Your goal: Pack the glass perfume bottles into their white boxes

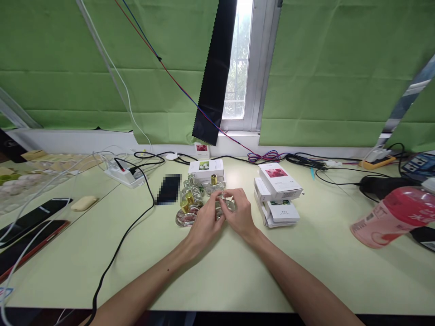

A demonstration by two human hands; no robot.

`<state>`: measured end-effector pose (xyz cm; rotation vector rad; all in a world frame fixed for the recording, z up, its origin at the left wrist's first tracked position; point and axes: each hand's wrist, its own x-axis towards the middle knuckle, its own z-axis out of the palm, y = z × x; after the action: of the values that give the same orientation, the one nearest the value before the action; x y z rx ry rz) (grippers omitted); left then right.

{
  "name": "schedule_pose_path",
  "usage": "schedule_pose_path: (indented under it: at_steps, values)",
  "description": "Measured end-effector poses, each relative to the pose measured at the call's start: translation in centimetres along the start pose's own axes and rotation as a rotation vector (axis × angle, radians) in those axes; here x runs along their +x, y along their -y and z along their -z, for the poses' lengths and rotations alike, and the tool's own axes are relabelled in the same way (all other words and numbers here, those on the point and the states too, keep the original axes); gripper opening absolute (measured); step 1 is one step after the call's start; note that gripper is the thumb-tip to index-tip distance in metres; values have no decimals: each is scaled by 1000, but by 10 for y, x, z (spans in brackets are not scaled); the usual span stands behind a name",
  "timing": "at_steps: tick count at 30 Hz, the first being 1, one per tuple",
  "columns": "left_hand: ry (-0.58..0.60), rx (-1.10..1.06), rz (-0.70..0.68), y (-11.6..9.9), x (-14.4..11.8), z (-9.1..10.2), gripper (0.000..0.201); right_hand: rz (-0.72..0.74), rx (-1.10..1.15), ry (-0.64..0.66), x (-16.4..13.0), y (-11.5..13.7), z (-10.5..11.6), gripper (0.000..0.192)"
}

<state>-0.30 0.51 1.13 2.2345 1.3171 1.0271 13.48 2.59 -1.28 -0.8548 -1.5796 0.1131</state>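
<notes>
My left hand point(206, 222) and my right hand point(239, 212) meet over the middle of the pale green table point(217, 271), both closed around a small clear glass perfume bottle point(224, 202) between the fingers. Just left of them stand several similar round glass bottles with gold caps point(186, 212). One more gold-capped bottle point(214, 183) stands behind the hands. A stack of white perfume boxes point(277, 194) lies to the right of my right hand. Another white box point(206, 168) lies behind the bottles.
A black cable point(127, 235) runs across the table's left side from a white power strip point(123, 174). Two phones point(32, 226) lie at the left. A pink bottle point(394, 216) lies on its side at the right. More cables and chargers line the back edge under the window.
</notes>
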Motion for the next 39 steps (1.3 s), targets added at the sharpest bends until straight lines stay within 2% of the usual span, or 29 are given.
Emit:
schedule_pose_path:
  at_steps: [39]
  values:
    - [1, 2, -4, 3, 0, -2, 55, 35, -39, 7, 0, -1, 2, 25]
